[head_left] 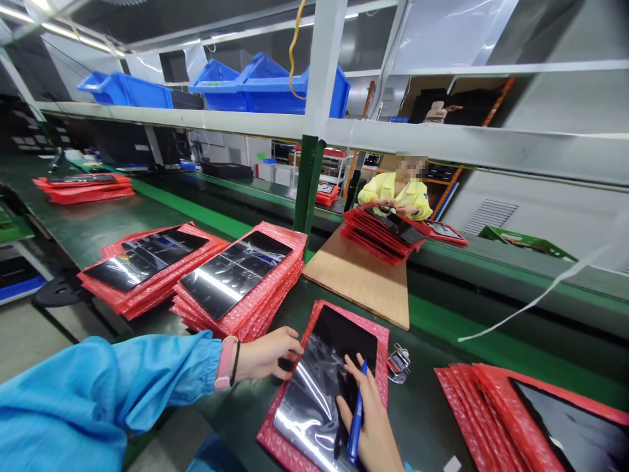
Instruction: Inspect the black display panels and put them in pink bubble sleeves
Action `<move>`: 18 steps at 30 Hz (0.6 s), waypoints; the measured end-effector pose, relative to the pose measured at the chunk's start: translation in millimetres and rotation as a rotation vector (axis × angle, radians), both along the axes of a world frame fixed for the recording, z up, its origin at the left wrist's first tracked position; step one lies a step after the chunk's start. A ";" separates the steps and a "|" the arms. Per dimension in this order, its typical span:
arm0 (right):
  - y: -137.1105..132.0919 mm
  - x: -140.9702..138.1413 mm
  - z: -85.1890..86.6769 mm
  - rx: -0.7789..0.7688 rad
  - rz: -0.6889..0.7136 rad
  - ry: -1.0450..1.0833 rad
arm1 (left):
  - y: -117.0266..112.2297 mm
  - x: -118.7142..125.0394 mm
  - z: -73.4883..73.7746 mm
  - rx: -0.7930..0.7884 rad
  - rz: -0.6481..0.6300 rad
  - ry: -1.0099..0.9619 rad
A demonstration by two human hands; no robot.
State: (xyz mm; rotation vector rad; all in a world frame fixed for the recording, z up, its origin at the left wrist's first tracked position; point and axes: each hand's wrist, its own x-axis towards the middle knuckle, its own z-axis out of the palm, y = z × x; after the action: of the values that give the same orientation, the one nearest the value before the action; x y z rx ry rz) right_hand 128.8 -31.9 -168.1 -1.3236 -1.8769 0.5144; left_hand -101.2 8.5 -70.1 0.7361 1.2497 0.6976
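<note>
Green bench [417,406]: black panel [320,383] is laid on red bubble wrap [268,429], nearer than wooden board [361,288]. Wrap edge is touched by half-open left hand [268,354]; pen [358,416], best kept off panel, is gripped by right hand [372,423].

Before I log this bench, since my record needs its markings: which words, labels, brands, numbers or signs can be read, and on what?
None can be read.
Blue bin on the shelf: small green mark, too small to make out.
Blue pen in the right hand: no legible lettering.
Glossy black panel by the hands: reflections, no readable text.
</note>
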 end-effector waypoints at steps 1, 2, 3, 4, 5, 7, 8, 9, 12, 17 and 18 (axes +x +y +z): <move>0.5 1.0 0.5 0.004 0.009 -0.016 | 0.6 1.6 0.3 0.008 -0.022 -0.005; 1.1 2.2 0.8 0.018 0.020 -0.030 | 1.4 4.4 0.8 0.016 -0.057 -0.015; 1.7 3.5 1.1 0.039 0.032 -0.039 | 2.3 8.3 1.5 0.024 -0.101 -0.034; 2.4 4.7 1.3 0.063 0.041 -0.038 | 3.5 13.0 2.3 0.034 -0.149 -0.060; 2.9 5.9 1.5 0.084 0.045 -0.030 | 4.7 18.3 3.3 0.047 -0.193 -0.091; 3.7 7.8 1.8 0.103 0.041 -0.003 | 7.0 29.1 4.7 0.102 -0.241 -0.144; 3.9 8.6 1.9 0.101 0.033 0.013 | 7.8 33.9 4.9 0.149 -0.244 -0.157; 4.0 9.4 1.9 0.097 0.024 0.030 | 8.2 38.1 4.7 0.204 -0.239 -0.162; 4.3 12.3 0.8 0.080 0.007 0.083 | 7.4 45.0 1.2 0.342 -0.219 -0.155; 4.9 18.8 -5.4 0.062 -0.024 0.259 | 17.0 23.2 5.7 0.451 -0.173 -0.118; 4.8 19.5 -6.7 0.053 -0.046 0.312 | 22.5 11.1 11.8 0.466 -0.163 -0.106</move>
State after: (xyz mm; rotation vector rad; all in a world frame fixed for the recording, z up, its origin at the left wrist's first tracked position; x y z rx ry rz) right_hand 148.3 -27.1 -174.9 -1.1742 -1.5899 0.6052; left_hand -90.2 31.0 -58.3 1.1538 0.9242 0.8928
